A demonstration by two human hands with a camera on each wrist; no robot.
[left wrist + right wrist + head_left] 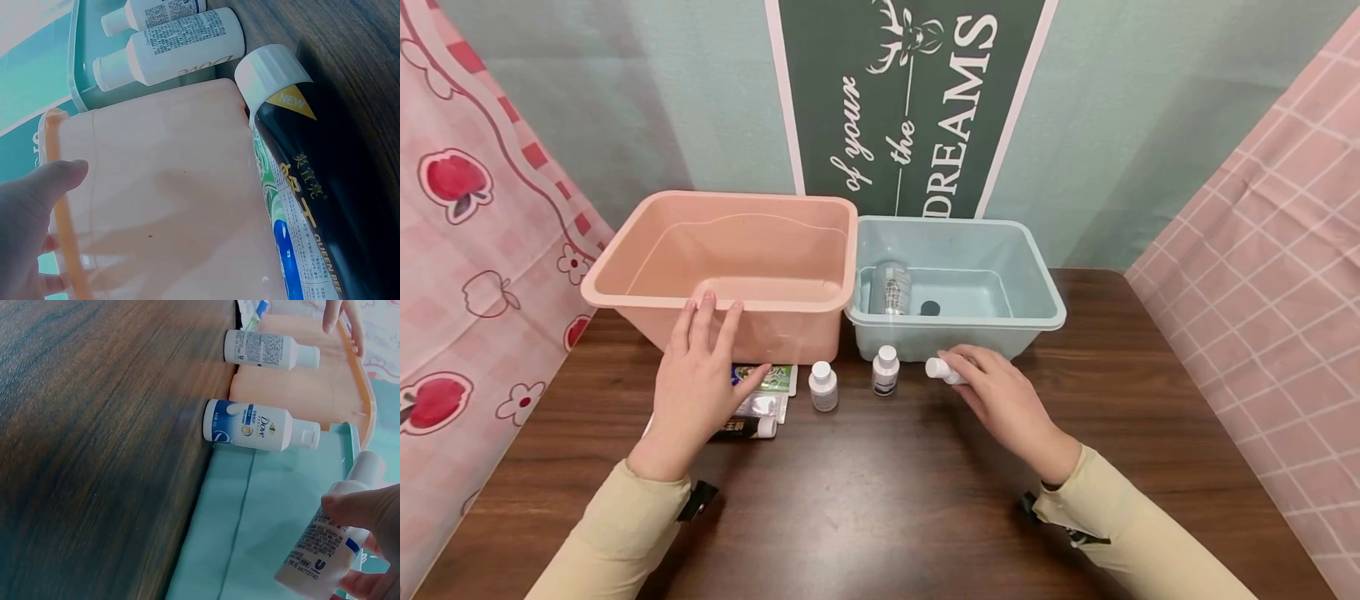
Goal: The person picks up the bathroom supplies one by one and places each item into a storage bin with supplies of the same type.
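Observation:
In the head view my right hand (1003, 400) grips a small white bottle (946, 370) in front of the blue bin. The right wrist view shows that bottle (325, 544) tilted, with thumb and fingers round it and printed text on its side. My left hand (696, 379) rests on the front rim of the pink bin (718, 306), its fingers over the edge and fairly straight. Two more white bottles stand upright between the hands: a Dove bottle (886, 372) by the blue bin and another bottle (823, 388) to its left.
Inside the blue bin (955, 322) lies a grey printed container (891, 289) beside a dark round spot. Toothpaste-like tubes, including a black tube (745, 427) with a white cap, lie before the pink bin, partly under my left hand. Cloths hang around the wooden table (865, 508).

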